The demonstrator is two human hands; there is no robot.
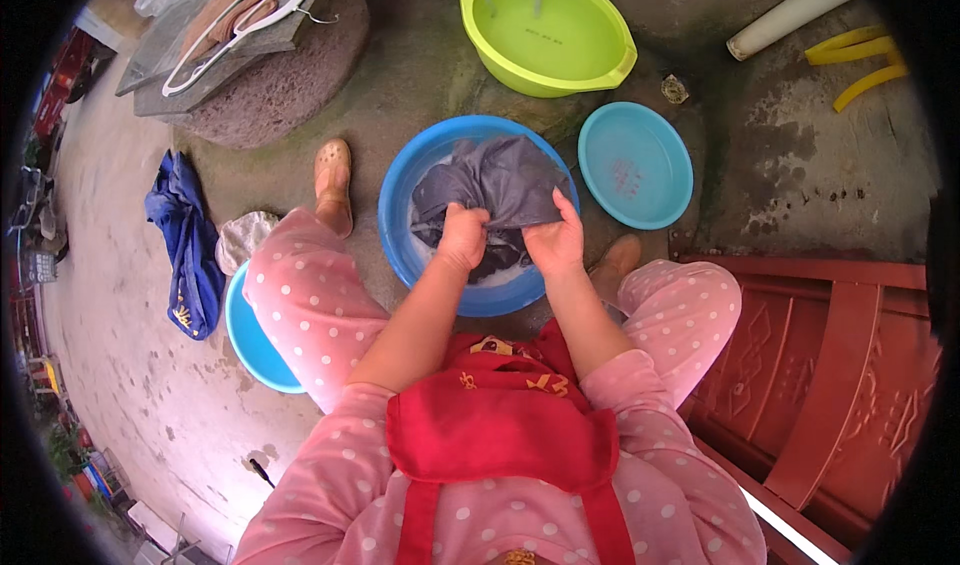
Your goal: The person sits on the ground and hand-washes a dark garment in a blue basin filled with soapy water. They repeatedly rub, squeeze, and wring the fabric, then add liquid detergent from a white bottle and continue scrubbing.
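Observation:
A wet dark grey cloth garment (517, 179) is bunched up over a blue plastic basin (395, 216) on the ground between my feet. My left hand (463, 236) is closed in a fist around a fold of it. With the thumb on top, my right hand (556, 236) grips the garment's edge near the basin's right side. Whitish suds show in the water below, and part of the cloth lies in them. The garment's full shape is hidden by its folds.
Ahead stands a lime-green basin (480, 47) of water. A shallow turquoise basin (587, 182) lies right, another light-blue basin (244, 340) by my left leg. Blue cloth (184, 242) is on the concrete. A white hanger (247, 29) rests on a stone slab. Red metal door (817, 385) at right.

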